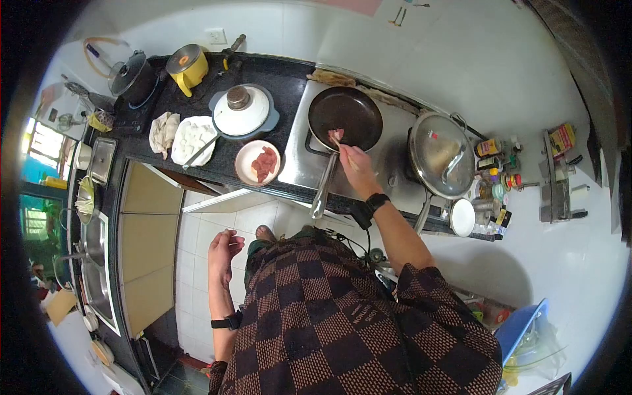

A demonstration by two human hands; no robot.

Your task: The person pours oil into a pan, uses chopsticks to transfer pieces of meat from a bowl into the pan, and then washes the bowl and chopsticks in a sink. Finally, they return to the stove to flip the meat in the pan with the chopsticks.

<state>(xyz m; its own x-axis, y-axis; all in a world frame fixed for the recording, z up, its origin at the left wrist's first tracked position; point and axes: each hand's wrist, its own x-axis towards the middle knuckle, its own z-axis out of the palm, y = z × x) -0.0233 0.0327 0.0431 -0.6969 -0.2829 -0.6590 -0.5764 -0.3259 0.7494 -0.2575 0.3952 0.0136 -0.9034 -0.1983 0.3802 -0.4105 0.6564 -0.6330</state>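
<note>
Chopsticks (336,141) are pinched in my right hand (357,172), reaching over the near edge of a dark frying pan (349,112) on the stove. At their tips, inside the pan, lies a pale pink slice of meat (336,134). The pan's metal handle (322,187) points toward me, just left of my right hand. Held low beside my body, my left hand (226,248) is empty, with its fingers loosely bent and apart. A white bowl (242,164) with raw meat slices (265,164) rests on the dark counter left of the stove.
A large lidded wok (442,155) occupies the right burner, beside several bottles and jars (490,181). Left of the stove stand a white-lidded pot (243,122), a white tray (191,141) with a knife (201,151) across it, and a cloth (163,133). A cabinet door (224,201) sticks out below the counter.
</note>
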